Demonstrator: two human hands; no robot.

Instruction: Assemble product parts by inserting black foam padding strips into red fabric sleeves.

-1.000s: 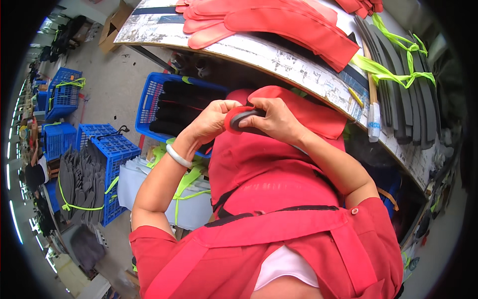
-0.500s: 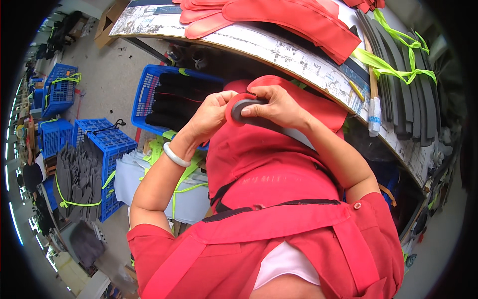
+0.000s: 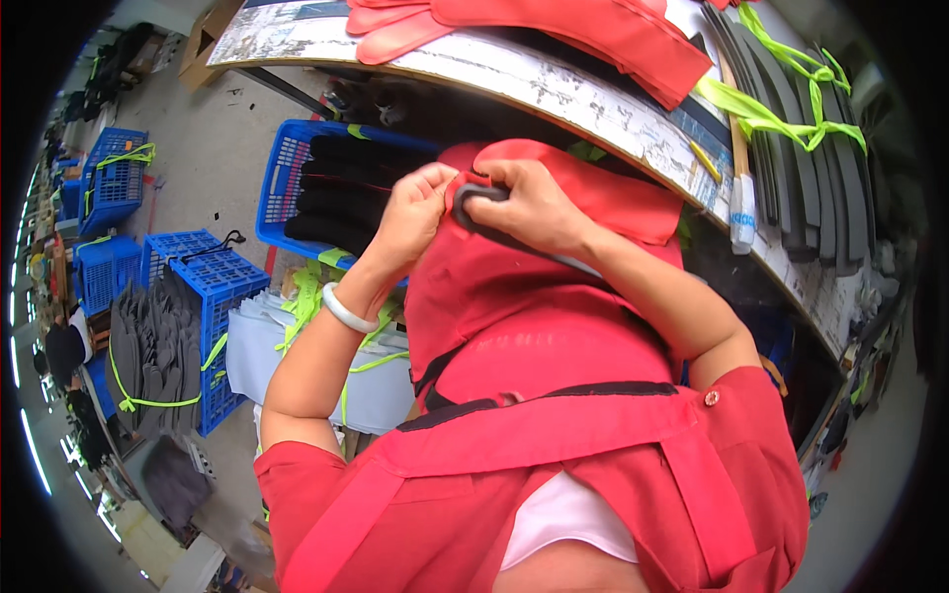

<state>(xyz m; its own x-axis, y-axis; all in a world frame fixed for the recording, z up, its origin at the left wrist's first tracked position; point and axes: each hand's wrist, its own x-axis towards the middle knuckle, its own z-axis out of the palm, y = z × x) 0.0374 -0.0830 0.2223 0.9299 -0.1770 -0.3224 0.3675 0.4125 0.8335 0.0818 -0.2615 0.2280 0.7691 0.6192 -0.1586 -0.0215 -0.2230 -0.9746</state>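
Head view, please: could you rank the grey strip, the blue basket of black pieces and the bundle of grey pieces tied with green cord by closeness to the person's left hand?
1. Grey strip: at the left hand, just to its right, against the red fabric.
2. Blue basket: just left of the hand, on the floor.
3. Tied grey bundle: far lower left, beside the blue crates.

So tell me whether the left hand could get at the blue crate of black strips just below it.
Probably yes: the left hand sits right above the blue crate, with nothing between them. But its fingers pinch the red fabric, so it would have to let go first.
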